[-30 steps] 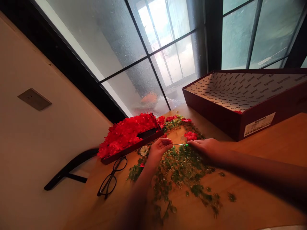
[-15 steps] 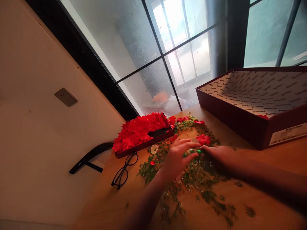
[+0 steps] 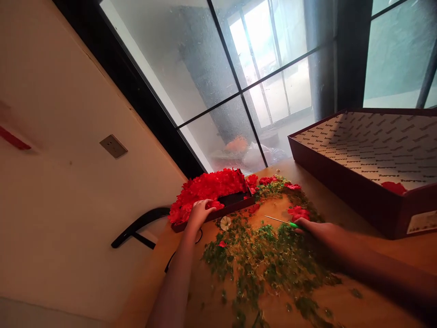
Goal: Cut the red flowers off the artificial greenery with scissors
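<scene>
Left hand (image 3: 201, 214), loosely curled, now off green-handled needle (image 3: 285, 221), on red flowers (image 3: 208, 187); right hand (image 3: 319, 234) pinches needle.

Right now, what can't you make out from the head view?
All in the head view:
The green-handled tool's far end, hidden by the right hand.
Most of the eyeglasses, hidden by the left forearm.
The box label, too small to read, cut off by the right edge.
The orange thing behind the window, blurred by the glass.
</scene>
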Tool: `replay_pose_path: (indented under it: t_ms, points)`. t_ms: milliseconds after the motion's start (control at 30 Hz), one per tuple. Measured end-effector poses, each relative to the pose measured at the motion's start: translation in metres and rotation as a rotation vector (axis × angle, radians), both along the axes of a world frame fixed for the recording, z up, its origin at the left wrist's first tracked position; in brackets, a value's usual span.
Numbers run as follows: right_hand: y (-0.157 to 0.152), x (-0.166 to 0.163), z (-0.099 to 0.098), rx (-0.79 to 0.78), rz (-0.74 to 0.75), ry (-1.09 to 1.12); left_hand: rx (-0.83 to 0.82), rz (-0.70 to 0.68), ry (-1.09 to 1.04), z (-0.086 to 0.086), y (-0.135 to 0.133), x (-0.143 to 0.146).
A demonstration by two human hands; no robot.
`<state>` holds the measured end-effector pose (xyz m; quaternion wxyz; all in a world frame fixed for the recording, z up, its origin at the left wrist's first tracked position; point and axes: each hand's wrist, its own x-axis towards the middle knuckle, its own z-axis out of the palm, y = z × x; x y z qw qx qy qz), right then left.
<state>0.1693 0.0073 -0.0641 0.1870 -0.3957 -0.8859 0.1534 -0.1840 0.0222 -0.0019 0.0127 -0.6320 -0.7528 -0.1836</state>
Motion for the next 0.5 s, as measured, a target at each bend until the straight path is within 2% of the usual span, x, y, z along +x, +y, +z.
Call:
replay_pose_path:
  t_ms: [200,367,500]
  points:
    - [0.001,0.000,0.001,-0.006,0.023,0.070,0.031,0.040,0.013,0.012,0.014,-0.008]
    - [0.005,0.001,-0.009,0.022,0.053,0.131,0.066,0.084,-0.024,0.025,0.014,-0.019]
    - [0.007,0.001,-0.011,0.049,0.068,0.116,0.050,0.082,-0.069,0.027,0.013,-0.020]
